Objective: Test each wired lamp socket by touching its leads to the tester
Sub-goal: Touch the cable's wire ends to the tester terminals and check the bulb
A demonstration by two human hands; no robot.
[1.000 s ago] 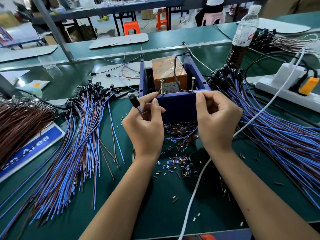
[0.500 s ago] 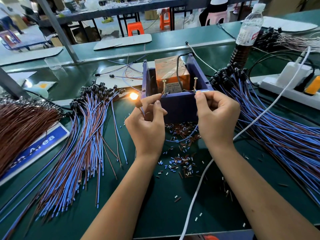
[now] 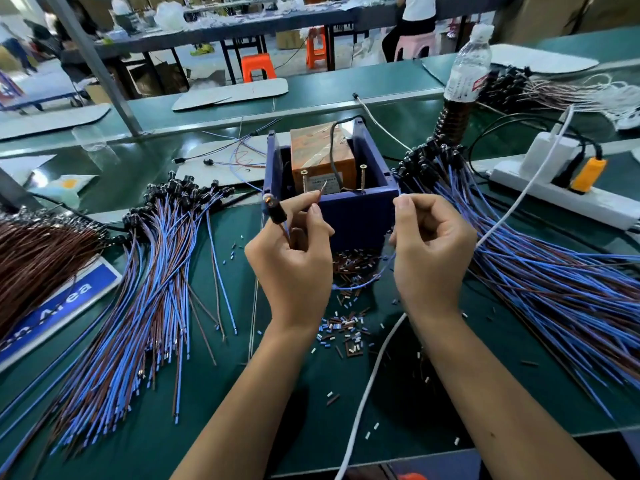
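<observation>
The tester (image 3: 353,216) is a dark blue open box with an orange block inside and two upright screws, the left screw (image 3: 304,181) and the right screw (image 3: 363,178). My left hand (image 3: 294,258) holds a black lamp socket (image 3: 273,208) upright, its bulb showing only a faint orange glow, and pinches its brown lead, whose bare tip sits just right of the left screw, apart from it. My right hand (image 3: 429,251) pinches the blue lead in front of the box's right corner, away from the right screw. The blue wire loops between both hands.
A pile of wired sockets (image 3: 149,292) fans out on the left of the green mat, another pile (image 3: 540,271) on the right. Cut insulation bits (image 3: 346,327) litter the middle. A white power strip (image 3: 561,195), a white cable (image 3: 374,386) and a water bottle (image 3: 467,74) stand right.
The bulb lit bright half a second ago and has faded to a faint glow. Both leads have come off the screws as my hands drew slightly back.
</observation>
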